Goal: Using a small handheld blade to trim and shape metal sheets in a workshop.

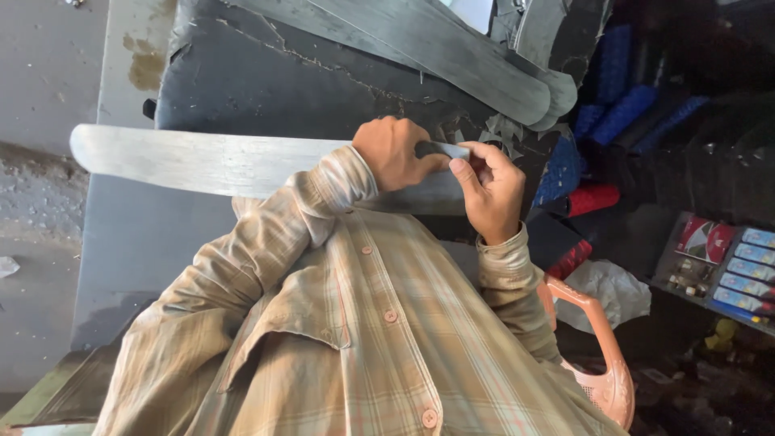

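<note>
— What's the person got hold of there?

— A long flat metal blade (210, 161), rounded at the far end, lying across the dark padded tabletop (266, 89). The left hand (395, 152) is curled over it, fingers pressed together on the metal. The right hand (490, 190) meets it from the other side, thumb flat on the blade's upper edge, the rest of the fingers folded under where I can't see them.

— Is there a handle on it?

— Can't tell. The near end of the blade is covered by both hands and the plaid sleeves (the shirt fills most of the view from here).

— Anything else on the tabletop?

— Two more blades (452, 56), overlapping near the top edge, their upper ends cut off. Blue grips (622, 109) and a red one (593, 198) sit in shadow to the right, hard to make out. An orange plastic chair (605, 355) shows only its arm.
</note>
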